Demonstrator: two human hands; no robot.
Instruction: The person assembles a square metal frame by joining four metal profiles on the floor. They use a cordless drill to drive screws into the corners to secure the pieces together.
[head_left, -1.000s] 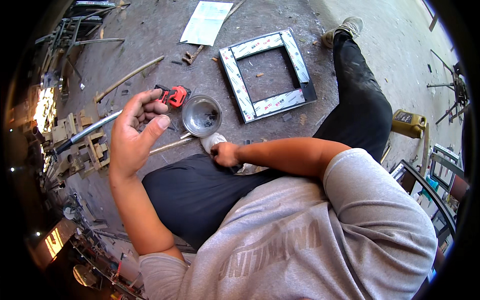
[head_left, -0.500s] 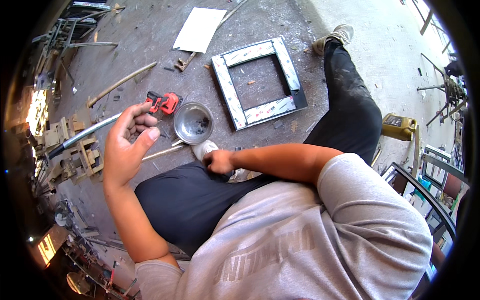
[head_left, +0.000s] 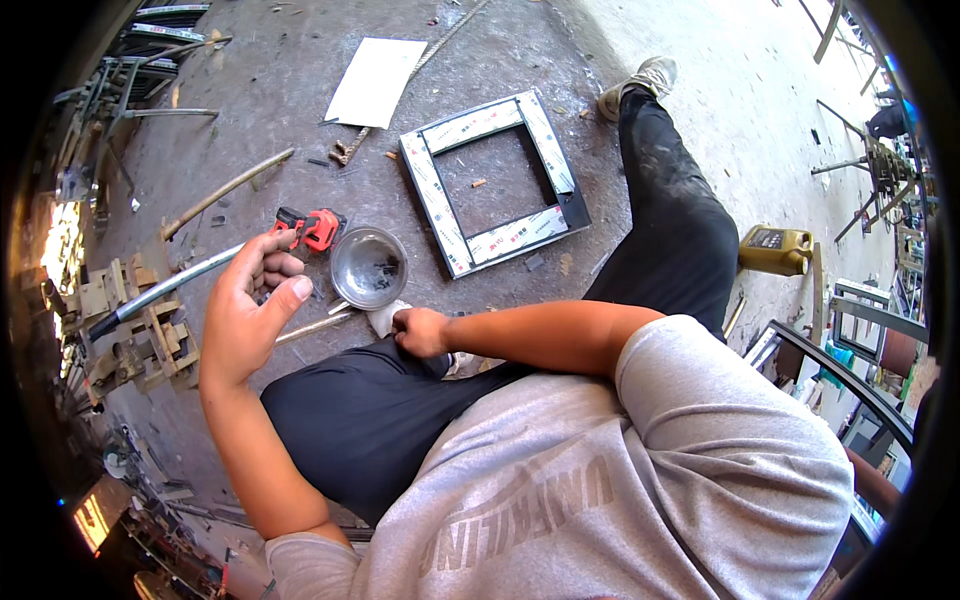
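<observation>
My left hand [head_left: 250, 310] is raised over the floor, its fingers loosely curled and the thumb apart from them, with nothing visible inside. Just past its fingertips lies a red and black power tool [head_left: 318, 230]. A round metal bowl [head_left: 369, 268] with dark bits in it stands beside the tool. My right hand [head_left: 422, 331] rests by my bent knee, close to my shoe [head_left: 386, 319]. Its fingers are curled, and whatever they grip, if anything, is hidden. Beyond the bowl, a square frame [head_left: 431, 210] covered in printed film lies flat on the floor.
A white sheet [head_left: 373, 82] lies over a rod at the far side. A silver pole [head_left: 165, 287] with a black end and wood blocks [head_left: 160, 340] are at left. A yellow-brown jug [head_left: 776, 250] stands right of my leg, near dark metal frames [head_left: 850, 370].
The whole view has shifted slightly, so the floor things appear a little further left and lower. Both hands keep nearly the same pose.
</observation>
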